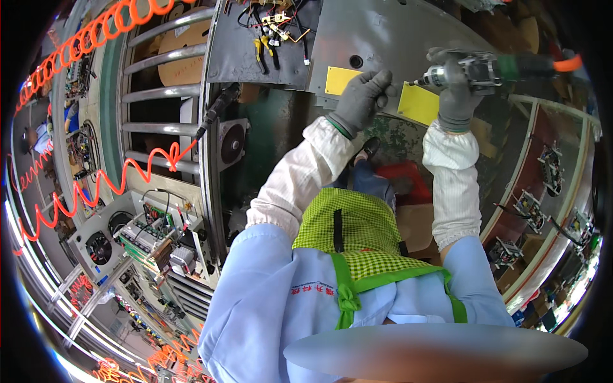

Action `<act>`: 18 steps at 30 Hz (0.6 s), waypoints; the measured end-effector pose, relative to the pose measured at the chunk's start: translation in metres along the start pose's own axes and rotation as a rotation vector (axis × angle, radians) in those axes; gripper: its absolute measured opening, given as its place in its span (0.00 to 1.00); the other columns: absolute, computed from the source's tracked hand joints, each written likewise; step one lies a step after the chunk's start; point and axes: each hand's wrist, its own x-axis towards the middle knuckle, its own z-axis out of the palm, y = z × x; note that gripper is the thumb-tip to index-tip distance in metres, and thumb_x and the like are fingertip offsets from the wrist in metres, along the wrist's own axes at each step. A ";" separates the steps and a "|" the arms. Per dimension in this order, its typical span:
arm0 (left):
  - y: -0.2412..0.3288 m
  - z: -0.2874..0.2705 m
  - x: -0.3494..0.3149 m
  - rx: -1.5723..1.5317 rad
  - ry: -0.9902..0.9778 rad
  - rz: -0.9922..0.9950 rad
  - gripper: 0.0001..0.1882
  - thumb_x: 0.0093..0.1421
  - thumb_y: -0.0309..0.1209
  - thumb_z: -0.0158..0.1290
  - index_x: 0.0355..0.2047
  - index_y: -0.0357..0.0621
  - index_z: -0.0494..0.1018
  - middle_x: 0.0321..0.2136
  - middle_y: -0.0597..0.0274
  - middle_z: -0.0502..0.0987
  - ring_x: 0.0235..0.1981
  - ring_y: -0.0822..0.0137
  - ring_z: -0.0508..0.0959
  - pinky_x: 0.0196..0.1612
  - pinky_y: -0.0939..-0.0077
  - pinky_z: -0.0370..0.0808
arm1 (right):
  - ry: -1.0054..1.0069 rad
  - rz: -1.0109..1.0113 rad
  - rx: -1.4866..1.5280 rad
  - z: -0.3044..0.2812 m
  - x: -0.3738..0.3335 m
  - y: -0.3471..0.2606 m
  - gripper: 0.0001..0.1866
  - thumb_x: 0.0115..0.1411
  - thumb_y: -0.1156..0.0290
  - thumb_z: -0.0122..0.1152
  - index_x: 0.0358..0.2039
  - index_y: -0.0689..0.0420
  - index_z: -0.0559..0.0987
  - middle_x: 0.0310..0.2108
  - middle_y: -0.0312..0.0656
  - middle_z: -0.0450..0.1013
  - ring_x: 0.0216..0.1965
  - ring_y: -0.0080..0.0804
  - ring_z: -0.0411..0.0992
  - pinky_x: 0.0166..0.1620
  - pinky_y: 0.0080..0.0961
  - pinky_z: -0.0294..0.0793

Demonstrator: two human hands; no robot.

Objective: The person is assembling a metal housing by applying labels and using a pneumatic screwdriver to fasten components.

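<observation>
While the gloved right hand (456,96) is wrapped firmly around a powered driver (482,71), its tip points toward the gloved left hand (364,101), whose fingers are curled; whether they pinch anything small, I cannot tell. Beyond both hands spreads a grey metal panel (399,41), yellow sheets (419,104) near them. Farther left lie loose wires (274,35) and a roller conveyor (167,90).

Head-worn fisheye, facing steeply down over the apron (370,220), close above it, left hand (363,102) and right hand (456,96) beyond it, counter (389,29) farther off, rollers (163,94) to the apron's left.
</observation>
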 end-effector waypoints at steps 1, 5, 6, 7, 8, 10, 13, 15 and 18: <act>-0.003 0.008 -0.001 -0.087 0.006 -0.040 0.13 0.66 0.42 0.50 0.35 0.45 0.71 0.25 0.68 0.75 0.17 0.81 0.67 0.18 0.92 0.63 | 0.002 -0.009 0.036 -0.006 0.004 -0.005 0.09 0.54 0.76 0.50 0.33 0.68 0.73 0.26 0.50 0.76 0.30 0.41 0.76 0.40 0.38 0.78; -0.019 0.033 0.005 -0.375 0.052 -0.185 0.14 0.66 0.44 0.49 0.33 0.47 0.70 0.22 0.72 0.72 0.16 0.82 0.68 0.15 0.93 0.65 | 0.090 -0.107 -0.059 -0.011 0.005 -0.035 0.12 0.53 0.73 0.49 0.34 0.68 0.75 0.26 0.51 0.75 0.31 0.43 0.76 0.39 0.41 0.77; -0.024 0.040 0.009 -0.366 0.032 -0.194 0.14 0.66 0.44 0.49 0.33 0.47 0.70 0.22 0.72 0.72 0.16 0.82 0.68 0.15 0.93 0.65 | 0.105 -0.124 0.049 -0.015 0.006 -0.040 0.13 0.53 0.73 0.48 0.34 0.68 0.75 0.26 0.51 0.75 0.31 0.44 0.76 0.39 0.42 0.77; -0.027 0.045 0.009 -0.468 0.003 -0.221 0.14 0.67 0.44 0.49 0.32 0.48 0.69 0.22 0.72 0.72 0.16 0.82 0.68 0.15 0.93 0.65 | 0.121 -0.133 0.041 -0.020 0.005 -0.046 0.13 0.53 0.73 0.48 0.34 0.68 0.75 0.26 0.51 0.75 0.31 0.44 0.76 0.39 0.42 0.77; -0.031 0.050 0.010 -0.570 -0.023 -0.248 0.14 0.67 0.44 0.49 0.32 0.48 0.69 0.22 0.73 0.72 0.16 0.82 0.68 0.15 0.94 0.65 | 0.139 -0.082 0.042 -0.026 0.003 -0.051 0.13 0.53 0.73 0.48 0.35 0.68 0.75 0.27 0.51 0.75 0.31 0.45 0.76 0.39 0.42 0.77; -0.039 0.064 0.013 -0.592 -0.019 -0.321 0.14 0.67 0.44 0.48 0.32 0.48 0.69 0.21 0.73 0.71 0.16 0.83 0.68 0.15 0.94 0.65 | 0.177 0.031 0.050 -0.036 -0.003 -0.058 0.14 0.53 0.74 0.47 0.37 0.68 0.74 0.28 0.51 0.75 0.31 0.46 0.76 0.39 0.43 0.78; -0.042 0.084 0.013 -0.574 -0.036 -0.372 0.14 0.67 0.44 0.48 0.34 0.47 0.68 0.21 0.73 0.70 0.16 0.82 0.65 0.17 0.92 0.62 | 0.173 0.004 0.038 -0.053 -0.006 -0.058 0.19 0.53 0.71 0.48 0.44 0.67 0.72 0.29 0.51 0.75 0.32 0.46 0.76 0.39 0.43 0.78; -0.051 0.086 0.014 -0.588 -0.056 -0.410 0.14 0.67 0.44 0.48 0.34 0.47 0.67 0.21 0.73 0.69 0.16 0.81 0.64 0.18 0.92 0.62 | 0.173 -0.035 0.065 -0.061 -0.010 -0.059 0.21 0.54 0.69 0.49 0.47 0.66 0.71 0.28 0.51 0.75 0.33 0.47 0.75 0.39 0.43 0.78; -0.065 0.085 0.018 -0.568 -0.143 -0.464 0.15 0.68 0.45 0.47 0.34 0.47 0.68 0.20 0.73 0.69 0.16 0.82 0.65 0.18 0.90 0.63 | 0.119 -0.039 0.151 -0.079 -0.018 -0.056 0.20 0.55 0.69 0.50 0.47 0.66 0.71 0.29 0.51 0.75 0.35 0.48 0.75 0.40 0.44 0.78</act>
